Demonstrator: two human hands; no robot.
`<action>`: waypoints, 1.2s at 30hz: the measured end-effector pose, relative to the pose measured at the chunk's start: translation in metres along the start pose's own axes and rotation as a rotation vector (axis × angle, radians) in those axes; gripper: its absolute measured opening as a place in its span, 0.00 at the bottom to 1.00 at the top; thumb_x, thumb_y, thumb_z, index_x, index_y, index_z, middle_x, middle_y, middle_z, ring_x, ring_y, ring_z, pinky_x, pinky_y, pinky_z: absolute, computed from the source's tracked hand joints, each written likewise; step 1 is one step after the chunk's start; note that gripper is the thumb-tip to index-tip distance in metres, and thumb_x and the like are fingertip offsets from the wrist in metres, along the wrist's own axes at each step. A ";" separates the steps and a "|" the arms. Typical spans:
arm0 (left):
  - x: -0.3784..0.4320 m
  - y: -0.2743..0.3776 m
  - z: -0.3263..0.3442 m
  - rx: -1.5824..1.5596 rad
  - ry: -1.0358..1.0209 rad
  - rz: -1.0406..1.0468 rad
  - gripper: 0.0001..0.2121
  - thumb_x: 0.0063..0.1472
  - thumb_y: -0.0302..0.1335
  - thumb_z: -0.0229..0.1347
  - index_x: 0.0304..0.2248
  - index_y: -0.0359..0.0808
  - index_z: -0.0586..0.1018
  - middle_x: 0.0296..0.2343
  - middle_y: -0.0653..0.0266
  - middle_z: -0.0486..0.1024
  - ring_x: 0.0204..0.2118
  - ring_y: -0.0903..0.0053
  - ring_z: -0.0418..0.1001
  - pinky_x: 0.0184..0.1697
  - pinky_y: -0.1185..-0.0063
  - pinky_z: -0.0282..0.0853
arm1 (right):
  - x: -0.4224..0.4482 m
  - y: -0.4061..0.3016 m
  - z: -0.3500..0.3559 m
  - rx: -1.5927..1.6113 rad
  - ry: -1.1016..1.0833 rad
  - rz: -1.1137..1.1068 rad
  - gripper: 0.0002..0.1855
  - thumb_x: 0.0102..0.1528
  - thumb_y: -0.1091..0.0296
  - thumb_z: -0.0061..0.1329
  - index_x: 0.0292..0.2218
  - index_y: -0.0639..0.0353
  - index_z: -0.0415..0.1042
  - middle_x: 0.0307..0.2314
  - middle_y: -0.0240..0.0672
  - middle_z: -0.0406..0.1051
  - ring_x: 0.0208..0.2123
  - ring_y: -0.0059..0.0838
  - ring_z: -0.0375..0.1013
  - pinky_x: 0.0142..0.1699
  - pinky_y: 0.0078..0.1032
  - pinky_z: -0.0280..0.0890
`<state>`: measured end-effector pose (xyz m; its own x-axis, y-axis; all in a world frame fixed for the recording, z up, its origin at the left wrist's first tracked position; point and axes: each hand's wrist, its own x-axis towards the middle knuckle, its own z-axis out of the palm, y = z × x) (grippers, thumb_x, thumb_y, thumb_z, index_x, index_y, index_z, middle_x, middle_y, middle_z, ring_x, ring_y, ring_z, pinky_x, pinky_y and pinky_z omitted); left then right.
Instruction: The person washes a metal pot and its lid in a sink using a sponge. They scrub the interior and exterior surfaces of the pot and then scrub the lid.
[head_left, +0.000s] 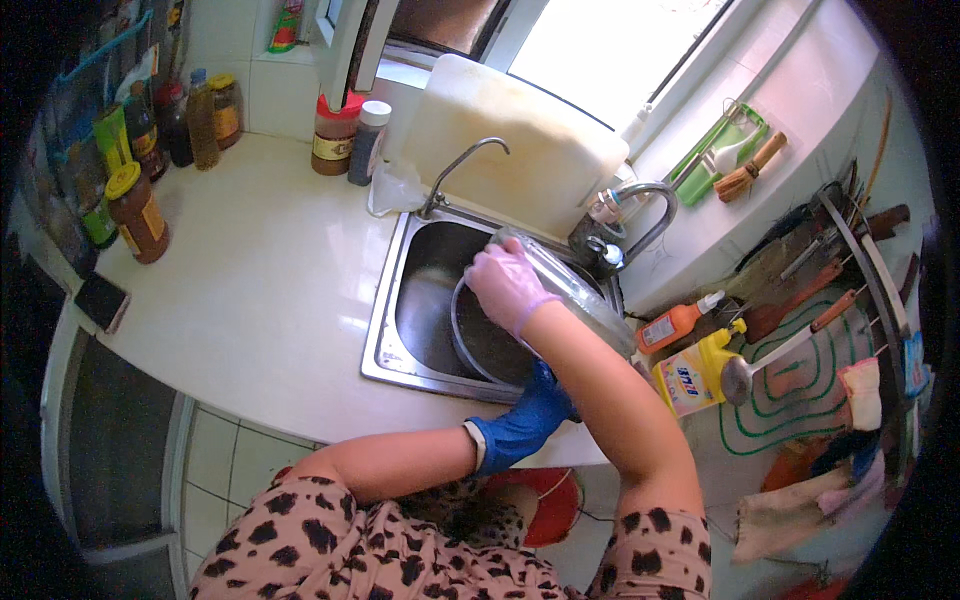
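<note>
In a lilac glove, my right hand (508, 281) grips one end of a large clear glass or plastic vessel (577, 289). The vessel lies tilted over the right side of the stainless steel sink (382, 330), partly covered by my right forearm. My left hand (529, 420), in a blue glove with a pale cuff, reaches beneath that forearm at the sink's front rim. Its fingers are hidden, so its hold cannot be told. Inside the basin, below my right hand, rests a round dark pan or bowl (472, 337) with a pale rim.
A curved tap (660, 214) stands at the sink's back right and a thin spout (469, 161) at its back left. A white cutting board (510, 142) leans behind. Bottles (139, 217) line the counter's left. A yellow detergent bottle (690, 375) and an orange spray bottle (675, 326) are to the right.
</note>
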<state>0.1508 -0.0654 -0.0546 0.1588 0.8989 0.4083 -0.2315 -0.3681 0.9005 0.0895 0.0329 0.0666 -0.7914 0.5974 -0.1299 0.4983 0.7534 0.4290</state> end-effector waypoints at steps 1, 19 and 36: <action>-0.003 0.008 -0.003 -0.013 -0.008 -0.010 0.32 0.57 0.27 0.59 0.57 0.35 0.56 0.53 0.55 0.59 0.52 0.65 0.61 0.50 0.74 0.65 | 0.002 0.006 -0.010 0.010 0.005 0.008 0.04 0.47 0.71 0.47 0.24 0.55 0.75 0.27 0.40 0.71 0.38 0.40 0.70 0.49 0.38 0.59; 0.032 0.056 0.004 -0.699 0.124 -0.119 0.24 0.56 0.22 0.52 0.52 0.34 0.61 0.39 0.63 0.69 0.39 0.80 0.70 0.39 0.79 0.70 | -0.170 0.040 0.006 0.596 0.583 0.359 0.04 0.46 0.74 0.53 0.27 0.59 0.72 0.27 0.40 0.70 0.34 0.44 0.69 0.41 0.35 0.65; 0.022 0.080 -0.027 -0.654 0.026 -0.345 0.21 0.53 0.21 0.57 0.46 0.31 0.66 0.39 0.61 0.68 0.38 0.77 0.68 0.42 0.79 0.68 | -0.174 0.041 0.003 0.416 0.347 0.359 0.02 0.45 0.73 0.51 0.25 0.58 0.71 0.25 0.41 0.70 0.34 0.43 0.70 0.42 0.36 0.66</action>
<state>0.1093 -0.0686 0.0229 0.3045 0.9465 0.1070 -0.6984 0.1454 0.7008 0.2490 -0.0398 0.1039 -0.5842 0.7605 0.2836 0.7933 0.6089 0.0013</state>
